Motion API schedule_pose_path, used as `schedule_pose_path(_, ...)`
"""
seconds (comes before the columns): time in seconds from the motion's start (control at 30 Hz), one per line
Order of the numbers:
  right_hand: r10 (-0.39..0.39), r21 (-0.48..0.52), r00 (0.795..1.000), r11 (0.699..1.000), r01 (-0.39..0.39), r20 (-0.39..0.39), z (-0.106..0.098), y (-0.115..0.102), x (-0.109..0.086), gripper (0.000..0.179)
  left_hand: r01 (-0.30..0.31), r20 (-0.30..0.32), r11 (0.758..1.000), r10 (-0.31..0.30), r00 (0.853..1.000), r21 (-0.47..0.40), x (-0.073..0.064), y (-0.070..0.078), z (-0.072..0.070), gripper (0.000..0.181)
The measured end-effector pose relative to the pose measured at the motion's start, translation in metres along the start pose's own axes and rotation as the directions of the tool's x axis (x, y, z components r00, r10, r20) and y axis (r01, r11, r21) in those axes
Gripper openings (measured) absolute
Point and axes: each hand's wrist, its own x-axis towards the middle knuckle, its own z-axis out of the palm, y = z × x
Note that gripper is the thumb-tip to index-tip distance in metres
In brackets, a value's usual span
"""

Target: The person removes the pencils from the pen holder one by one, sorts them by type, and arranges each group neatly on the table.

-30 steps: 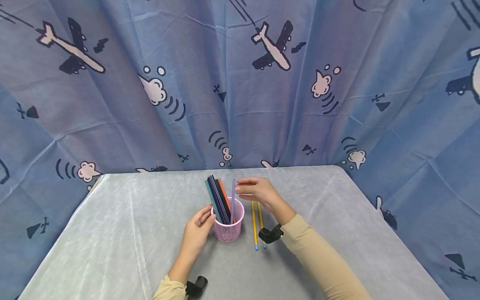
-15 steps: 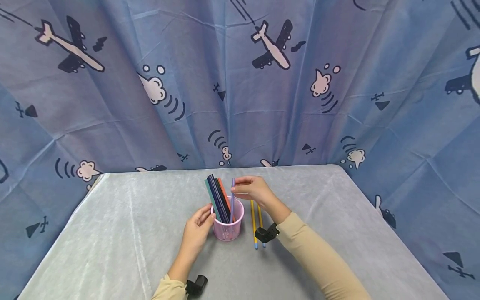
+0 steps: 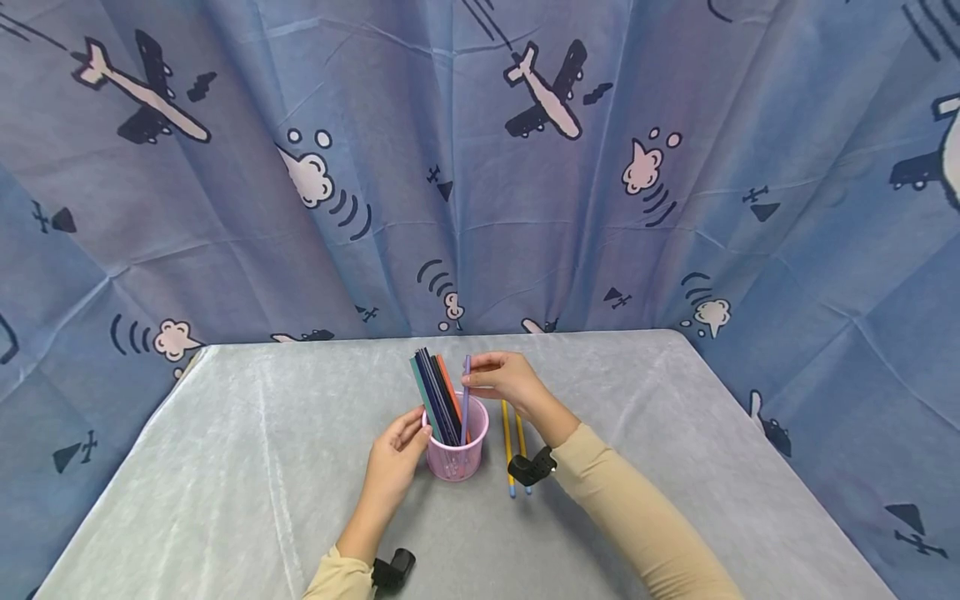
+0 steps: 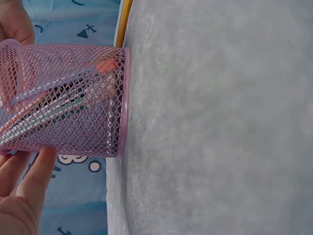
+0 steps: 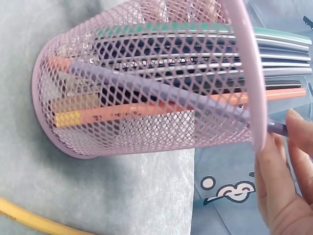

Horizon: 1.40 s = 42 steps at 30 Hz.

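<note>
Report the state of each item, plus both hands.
Pink cup: upright
Purple pencil: tilted in cup
Teal pencil: leaning in cup
Dark pencils: leaning in cup
Orange pencil: leaning in cup
Yellow pencils: lying beside cup
Left hand: touching cup
Right hand: pinching purple pencil

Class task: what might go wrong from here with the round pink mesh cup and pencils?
The right hand pinches the slim purple pencil near its top; a sideways tug might tip the pink mesh cup, which the left hand touches at one side. The two yellow pencils with blue ends lying beside the cup could roll if knocked.
</note>
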Motion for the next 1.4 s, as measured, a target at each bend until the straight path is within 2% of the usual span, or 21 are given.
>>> schedule_pose_path(0.17,-0.015,0.005,1.000,1.000,0.015,0.006,-0.001,0.000,-0.001,0.027,0.007,-0.001,1.000,-0.007,1.000,-0.001,0.000,0.001,0.000,0.043)
schedule_pose_path(0.6,-0.029,0.004,0.999,1.000,0.029,0.016,-0.006,-0.018,-0.004,0.030,0.014,-0.001,1.000,-0.014,1.000,-0.011,-0.001,0.000,-0.001,0.043)
schedule_pose_path(0.87,-0.091,0.007,0.995,0.996,0.091,0.029,-0.008,-0.028,-0.010,0.030,0.009,-0.004,1.000,-0.009,1.000,-0.002,-0.002,0.003,-0.001,0.044)
schedule_pose_path(1.1,-0.109,0.016,0.994,0.994,0.108,0.020,-0.012,-0.036,-0.013,0.022,0.012,0.001,1.000,-0.012,1.000,-0.005,-0.002,0.002,-0.001,0.043)
schedule_pose_path(1.4,-0.151,0.020,0.988,0.988,0.150,0.018,-0.016,-0.046,-0.019,0.025,0.014,0.004,1.000,-0.014,1.000,-0.005,-0.002,0.001,0.000,0.043)
